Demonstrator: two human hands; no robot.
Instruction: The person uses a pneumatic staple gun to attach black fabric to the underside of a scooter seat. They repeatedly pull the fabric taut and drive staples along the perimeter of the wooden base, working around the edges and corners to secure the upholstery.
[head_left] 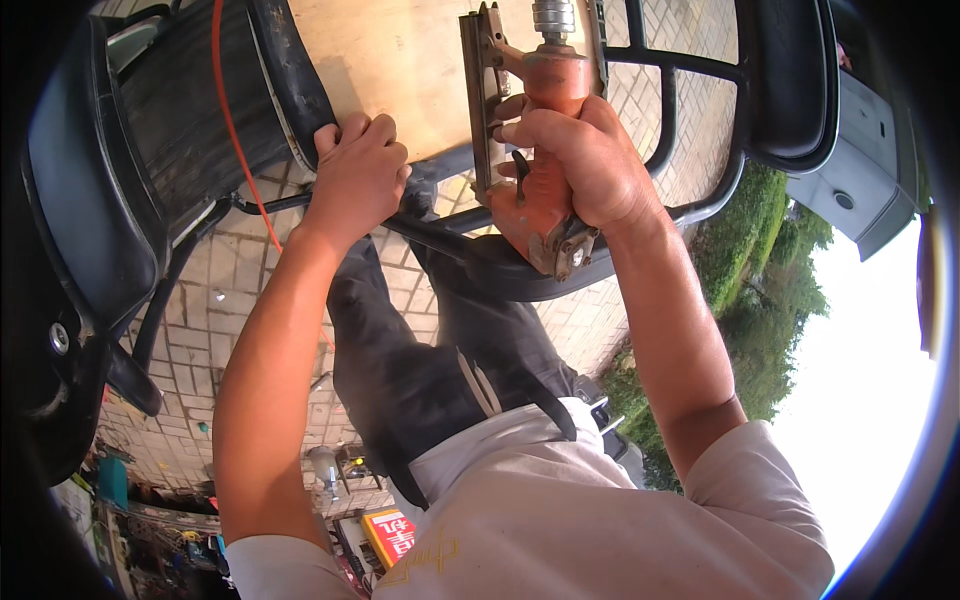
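My left hand (355, 175) has its fingers curled over the near-left corner of a pale plywood board (370, 70), beside a black strip along its edge. My right hand (595, 165) is wrapped round the body of an orange pneumatic staple or nail gun (555, 75), with its long metal magazine (485, 100) to the left and a silver coupling at the top. The gun is over the board's right end and a black tubular frame (700, 70). Its tip and some of my fingertips are partly hidden.
A black padded seat (95, 170) is on the left, with a thin red hose (238, 145) crossing nearby. Black tubes surround the board above paving (250, 320). Tools and boxes (115, 480) lie lower left; greenery (740, 300) and a grey vehicle (855, 170) are to the right.
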